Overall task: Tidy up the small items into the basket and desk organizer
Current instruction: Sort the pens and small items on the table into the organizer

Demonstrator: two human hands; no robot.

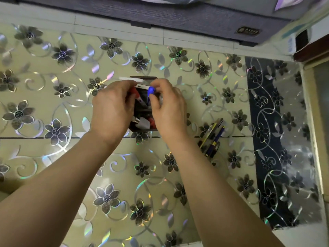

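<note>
A dark desk organizer stands on the flower-patterned floor, mostly hidden between my hands. Red, white and dark small items fill its compartments. My left hand grips a white pen-like stick at the organizer's upper left. My right hand pinches a blue pen by its cap, with the tip pointing down into the organizer. A second white stick lies blurred along the organizer's far rim. No basket is in view.
Several dark blue and yellow pens lie in a loose bunch on the floor to the right of my right wrist. A grey bed base runs along the top. A dark floor strip and a wooden piece of furniture lie at the right.
</note>
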